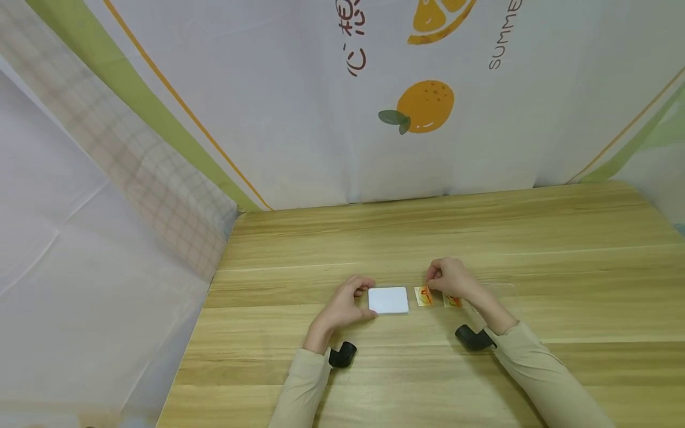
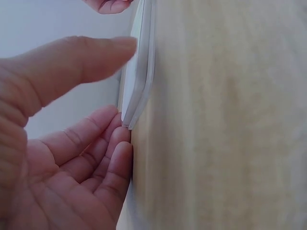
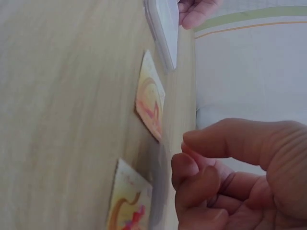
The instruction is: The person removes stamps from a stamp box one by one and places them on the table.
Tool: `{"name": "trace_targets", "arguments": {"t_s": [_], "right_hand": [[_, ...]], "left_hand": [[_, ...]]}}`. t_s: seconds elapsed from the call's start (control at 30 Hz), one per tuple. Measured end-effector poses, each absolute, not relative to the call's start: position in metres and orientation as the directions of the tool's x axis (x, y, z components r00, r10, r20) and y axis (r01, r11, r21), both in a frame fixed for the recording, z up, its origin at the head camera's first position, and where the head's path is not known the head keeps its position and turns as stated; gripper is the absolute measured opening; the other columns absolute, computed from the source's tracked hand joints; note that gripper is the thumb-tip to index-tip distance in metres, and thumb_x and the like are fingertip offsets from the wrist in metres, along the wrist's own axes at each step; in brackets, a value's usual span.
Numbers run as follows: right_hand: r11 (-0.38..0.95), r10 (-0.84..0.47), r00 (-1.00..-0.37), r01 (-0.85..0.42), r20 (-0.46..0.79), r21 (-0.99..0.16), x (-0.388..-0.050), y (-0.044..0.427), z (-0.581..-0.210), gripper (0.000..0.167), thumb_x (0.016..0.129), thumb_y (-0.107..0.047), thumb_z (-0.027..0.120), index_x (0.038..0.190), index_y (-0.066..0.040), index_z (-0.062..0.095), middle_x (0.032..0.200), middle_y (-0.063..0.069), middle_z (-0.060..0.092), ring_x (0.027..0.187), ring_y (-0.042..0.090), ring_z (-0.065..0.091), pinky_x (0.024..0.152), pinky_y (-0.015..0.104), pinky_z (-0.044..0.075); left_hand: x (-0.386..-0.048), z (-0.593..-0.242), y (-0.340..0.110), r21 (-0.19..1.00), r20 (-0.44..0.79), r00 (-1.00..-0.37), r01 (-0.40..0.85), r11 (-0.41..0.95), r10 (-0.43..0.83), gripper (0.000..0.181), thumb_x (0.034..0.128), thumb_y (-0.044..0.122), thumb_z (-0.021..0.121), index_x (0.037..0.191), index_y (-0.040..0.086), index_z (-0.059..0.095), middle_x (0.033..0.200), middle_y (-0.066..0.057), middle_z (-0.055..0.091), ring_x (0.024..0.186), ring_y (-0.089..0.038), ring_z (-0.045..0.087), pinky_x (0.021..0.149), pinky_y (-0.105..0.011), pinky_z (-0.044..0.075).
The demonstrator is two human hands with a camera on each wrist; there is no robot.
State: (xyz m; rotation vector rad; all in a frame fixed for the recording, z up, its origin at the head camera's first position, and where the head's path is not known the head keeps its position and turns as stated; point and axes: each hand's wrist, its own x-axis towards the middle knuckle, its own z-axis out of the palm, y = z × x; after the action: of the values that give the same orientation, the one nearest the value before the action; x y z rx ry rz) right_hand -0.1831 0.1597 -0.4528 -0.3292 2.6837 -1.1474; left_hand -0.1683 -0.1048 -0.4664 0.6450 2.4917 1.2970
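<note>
A flat white rectangular case (image 1: 387, 300) lies on the table, its layered edge (image 2: 144, 67) showing in the left wrist view. My left hand (image 1: 345, 303) holds its left end, thumb along the near side and fingertips at the far corner. To the right lie two small yellow-orange stamps with printed pictures, one stamp (image 3: 151, 98) closer to the case and another stamp (image 3: 128, 201) beyond it. Over them hovers my right hand (image 1: 452, 278), fingers curled and thumb close to the index finger. Nothing shows between those fingertips. In the head view, this hand partly covers the farther stamp.
A faint clear rectangular outline (image 1: 497, 286) shows on the wooden table (image 1: 278, 261) beside the right wrist. Black wrist mounts (image 1: 473, 337) sit on both forearms. Behind the table hangs a white curtain (image 1: 299, 119) with fruit prints.
</note>
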Motion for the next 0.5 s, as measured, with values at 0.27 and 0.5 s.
{"name": "trace_targets", "arguments": {"t_s": [0.27,0.5], "right_hand": [[0.658,-0.294,-0.952,-0.14,-0.082,-0.74,-0.1813,0.1626,-0.4516,0.004,0.079,-0.001,0.063,0.078,0.002,0.062,0.066,0.003,0.055,0.059,0.013,0.048,0.052,0.024,0.042],[0.657,-0.282,-0.957,-0.145,-0.063,-0.74,-0.1789,0.1641,-0.448,0.003,0.078,-0.001,0.064,0.078,0.001,0.062,0.066,0.003,0.056,0.058,0.013,0.048,0.051,0.024,0.043]], "left_hand": [[-0.1689,-0.4655,-0.1042,0.838,-0.018,-0.88,0.246,0.487,0.475,0.049,0.0712,0.003,0.079,0.115,-0.003,0.059,0.111,-0.011,0.057,0.103,-0.025,0.052,0.091,-0.036,0.045],[-0.1691,-0.4608,-0.0992,0.842,-0.01,-0.891,0.238,0.484,0.455,0.051,0.0734,0.007,0.079,0.119,-0.003,0.057,0.112,-0.012,0.058,0.103,-0.026,0.053,0.092,-0.037,0.045]]}}
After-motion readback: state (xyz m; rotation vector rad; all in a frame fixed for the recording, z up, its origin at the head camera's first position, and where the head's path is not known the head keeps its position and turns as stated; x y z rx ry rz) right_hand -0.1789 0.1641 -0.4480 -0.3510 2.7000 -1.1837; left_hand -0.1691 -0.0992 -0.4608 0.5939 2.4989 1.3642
